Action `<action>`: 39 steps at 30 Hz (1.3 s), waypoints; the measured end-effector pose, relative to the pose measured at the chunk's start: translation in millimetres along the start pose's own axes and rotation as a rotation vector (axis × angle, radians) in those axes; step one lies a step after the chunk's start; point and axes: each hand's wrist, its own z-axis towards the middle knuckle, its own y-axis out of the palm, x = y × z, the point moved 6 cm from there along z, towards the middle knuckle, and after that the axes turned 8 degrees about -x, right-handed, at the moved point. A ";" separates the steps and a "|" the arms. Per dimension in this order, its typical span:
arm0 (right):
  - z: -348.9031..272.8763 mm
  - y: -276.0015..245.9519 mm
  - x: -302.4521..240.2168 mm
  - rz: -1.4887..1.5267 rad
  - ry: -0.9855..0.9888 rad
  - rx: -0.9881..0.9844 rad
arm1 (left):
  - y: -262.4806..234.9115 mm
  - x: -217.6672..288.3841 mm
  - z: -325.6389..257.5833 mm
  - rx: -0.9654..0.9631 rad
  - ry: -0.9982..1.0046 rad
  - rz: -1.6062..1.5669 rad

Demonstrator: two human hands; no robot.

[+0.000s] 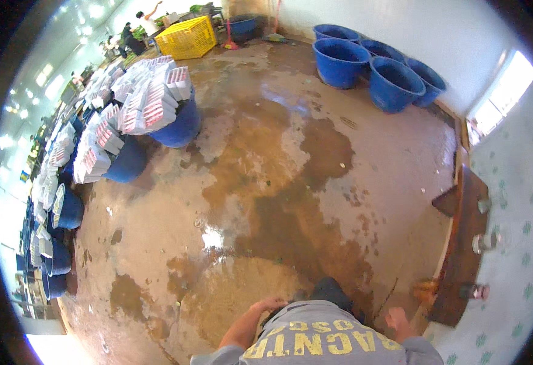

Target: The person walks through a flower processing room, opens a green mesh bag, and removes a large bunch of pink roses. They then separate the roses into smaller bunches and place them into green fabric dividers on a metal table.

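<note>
My left hand (269, 303) is held low in front of my body, by the hem of my grey shirt (339, 322) with yellow lettering. Its fingers look stretched out, and I see nothing in them. On the other side, my right hand (397, 317) hangs beside my hip, away from any object. It is small and blurred, so its fingers cannot be made out. Beneath both hands lies a wet, stained concrete floor (266, 231). A dark shoe or trouser leg (332, 292) shows past the shirt.
Blue tubs (178, 125) piled with white and red packages (151, 103) line the left. Several blue tubs (394, 85) stand by the far right wall. A yellow crate (187, 38) is at the back, near people (148, 24). A brown wooden bench (464, 243) with jars (484, 243) runs along the right.
</note>
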 end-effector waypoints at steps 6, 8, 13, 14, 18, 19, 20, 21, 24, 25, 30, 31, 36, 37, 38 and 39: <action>123.2 -66.1 103.1 0.324 0.433 -0.453 | -161.1 32.5 28.8 0.197 0.084 -0.274; 252.9 -158.6 119.0 -0.102 0.309 -0.420 | -243.7 84.2 25.5 0.355 0.207 -0.284; 641.0 -574.7 -9.3 0.822 0.289 0.315 | -470.0 240.0 -66.3 0.871 0.272 -0.211; 707.8 -670.2 -82.2 0.860 -0.001 0.314 | -505.8 262.9 -91.7 0.948 0.337 -0.251; 885.2 -982.9 -385.2 1.116 -0.741 0.267 | -629.8 343.0 -132.7 0.747 0.527 -0.336; 909.3 -1030.9 -441.0 0.969 -0.829 0.327 | -666.6 363.9 -135.2 0.691 0.570 -0.256; 935.0 -1062.0 -489.0 1.041 -0.975 0.245 | -718.6 374.4 -137.9 0.731 0.555 -0.356; 962.9 -1069.3 -512.7 0.934 -0.861 0.204 | -763.8 382.2 -143.9 0.741 0.546 -0.439; 1036.0 -1073.3 -515.8 0.546 -0.863 0.263 | -908.6 415.2 -166.7 0.720 0.621 -0.475; 1051.7 -1061.8 -487.4 0.228 -0.852 0.299 | -952.2 425.5 -178.3 0.714 0.648 -0.411; 1096.9 -974.0 -220.2 0.091 0.091 -0.166 | -1118.1 455.5 -196.8 0.495 0.600 -0.428; 1111.1 -976.2 -181.7 0.067 0.171 -0.229 | -1157.8 457.2 -196.2 0.523 0.538 -0.393; 1295.4 -1116.2 -164.0 -0.436 0.054 -0.299 | -1382.3 505.5 -204.2 0.672 0.504 -0.338; 1354.4 -1166.4 -208.5 -0.625 -0.077 -0.236 | -1428.2 515.3 -209.6 0.669 0.474 -0.462; 1412.1 -1224.1 -264.3 -0.760 -0.178 -0.135 | -1475.6 534.9 -221.0 0.728 0.502 -0.335; 1468.2 -1288.0 -326.0 -0.837 -0.181 -0.063 | -1517.2 551.1 -235.2 0.789 0.515 -0.215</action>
